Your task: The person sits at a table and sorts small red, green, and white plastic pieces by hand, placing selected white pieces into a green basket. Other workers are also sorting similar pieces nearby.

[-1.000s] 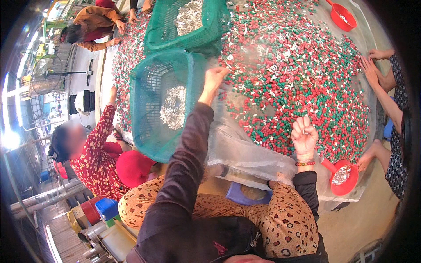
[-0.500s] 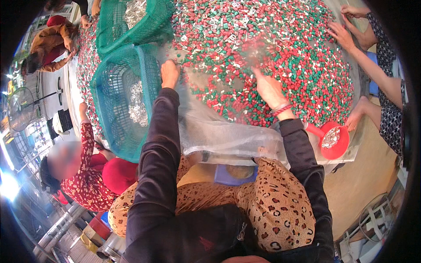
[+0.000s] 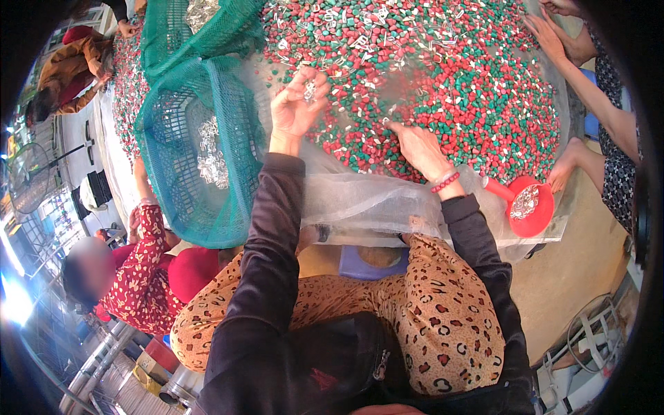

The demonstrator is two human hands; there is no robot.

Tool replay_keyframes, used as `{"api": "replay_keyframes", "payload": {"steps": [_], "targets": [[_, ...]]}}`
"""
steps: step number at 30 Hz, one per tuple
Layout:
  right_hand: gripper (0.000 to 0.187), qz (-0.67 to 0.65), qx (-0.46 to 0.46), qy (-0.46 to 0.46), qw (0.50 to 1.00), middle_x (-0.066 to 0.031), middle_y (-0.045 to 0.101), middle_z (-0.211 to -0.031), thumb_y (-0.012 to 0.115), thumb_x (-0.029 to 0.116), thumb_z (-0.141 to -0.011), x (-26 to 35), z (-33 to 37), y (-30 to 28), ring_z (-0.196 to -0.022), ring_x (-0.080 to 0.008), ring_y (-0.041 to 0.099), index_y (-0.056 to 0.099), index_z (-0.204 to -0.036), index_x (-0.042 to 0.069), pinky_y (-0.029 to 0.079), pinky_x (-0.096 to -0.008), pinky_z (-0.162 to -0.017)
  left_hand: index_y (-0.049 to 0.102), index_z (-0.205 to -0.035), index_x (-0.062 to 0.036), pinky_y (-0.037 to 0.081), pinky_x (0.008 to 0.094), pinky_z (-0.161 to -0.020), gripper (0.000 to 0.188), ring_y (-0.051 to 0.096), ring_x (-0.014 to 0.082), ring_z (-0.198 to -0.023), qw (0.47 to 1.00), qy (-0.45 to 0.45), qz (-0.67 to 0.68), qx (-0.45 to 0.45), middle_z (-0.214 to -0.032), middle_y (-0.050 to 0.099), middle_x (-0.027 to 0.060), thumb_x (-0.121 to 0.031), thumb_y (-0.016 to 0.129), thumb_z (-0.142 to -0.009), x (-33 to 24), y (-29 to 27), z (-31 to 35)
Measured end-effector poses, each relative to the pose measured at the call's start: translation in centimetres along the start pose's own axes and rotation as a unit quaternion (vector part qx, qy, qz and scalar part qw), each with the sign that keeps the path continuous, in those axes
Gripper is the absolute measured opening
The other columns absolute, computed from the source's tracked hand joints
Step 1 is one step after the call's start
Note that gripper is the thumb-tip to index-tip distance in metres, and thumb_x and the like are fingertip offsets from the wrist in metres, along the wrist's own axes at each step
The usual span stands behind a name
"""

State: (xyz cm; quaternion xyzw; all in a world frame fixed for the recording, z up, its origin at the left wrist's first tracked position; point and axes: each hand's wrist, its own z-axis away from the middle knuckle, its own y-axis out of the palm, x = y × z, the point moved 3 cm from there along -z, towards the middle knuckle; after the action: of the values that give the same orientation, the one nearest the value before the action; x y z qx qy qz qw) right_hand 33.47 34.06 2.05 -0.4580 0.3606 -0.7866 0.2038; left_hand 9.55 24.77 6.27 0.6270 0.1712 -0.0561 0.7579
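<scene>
My left hand (image 3: 297,111) is raised over the near left part of the pile, palm turned up, fingers curled round several small shiny loop-shaped pieces (image 3: 310,91). Low over the pile of red, green and white pebble-like pieces (image 3: 470,111), my right hand (image 3: 420,149) reaches forward with a red bead bracelet at the wrist. Its thumb and index finger close at a small pale loop-shaped piece (image 3: 386,122). Left of my left hand stands a teal mesh-lined basket (image 3: 238,117) with a heap of the same shiny loops (image 3: 213,155) inside.
Behind that basket is a second green mesh-lined basket (image 3: 162,48). A red scoop (image 3: 539,220) holding shiny pieces lies at the right near corner. Translucent sheeting (image 3: 366,204) covers the near edge. Other people's hands (image 3: 546,38) work at the right and left sides.
My left hand has moved right from beside the basket and turned up, showing the shiny pieces in it. My right hand has drawn slightly nearer and left, its fingers now at a pale loop.
</scene>
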Motion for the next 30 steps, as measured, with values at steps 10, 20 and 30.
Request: {"api": "replay_keyframes", "payload": {"steps": [10, 20, 30], "targets": [[0.022, 0.048, -0.099, 0.014, 0.994, -0.0184, 0.065, -0.072, 0.051, 0.01, -0.085, -1.4, -2.6, 1.5, -0.072, -0.036, 0.066, 0.057, -0.106, 0.009, 0.051, -0.0478, -0.058, 0.07, -0.094, -0.005, 0.045, 0.0278, -0.053, 0.018, 0.055, 0.0109, -0.059, 0.696, -0.093, -0.708, -0.079, -0.069, 0.062, 0.0001, -0.021, 0.066, -0.085, 7.8, 0.3, -3.0], [0.019, -0.027, -0.149, 0.217, 0.964, -0.0181, 0.066, -0.08, 0.048, 0.017, -0.09, -5.7, 2.3, 0.0, -0.079, -0.0385, 0.064, 0.059, -0.104, 0.011, 0.048, -0.0487, -0.068, 0.064, -0.1, -0.0081, 0.053, 0.044, -0.069, 0.022, 0.066, 0.0326, -0.078, 0.407, -0.037, -0.911, -0.058, -0.088, 0.066, 0.0132, -0.022, 0.065, -0.083, 13.4, -1.9, -1.5], [0.032, -0.774, -0.163, 0.081, 0.606, 0.0029, 0.044, -0.071, 0.047, 0.014, -0.098, -5.4, 6.1, -3.1, -0.057, -0.0054, 0.039, 0.048, -0.127, 0.001, 0.034, -0.0177, -0.049, 0.069, -0.08, -0.0054, 0.055, 0.0365, -0.064, 0.01, 0.069, 0.0254, -0.081, 0.332, -0.011, -0.942, -0.037, -0.085, 0.068, 0.0129, -0.009, 0.065, -0.072, 16.4, 1.3, -1.3]]}}
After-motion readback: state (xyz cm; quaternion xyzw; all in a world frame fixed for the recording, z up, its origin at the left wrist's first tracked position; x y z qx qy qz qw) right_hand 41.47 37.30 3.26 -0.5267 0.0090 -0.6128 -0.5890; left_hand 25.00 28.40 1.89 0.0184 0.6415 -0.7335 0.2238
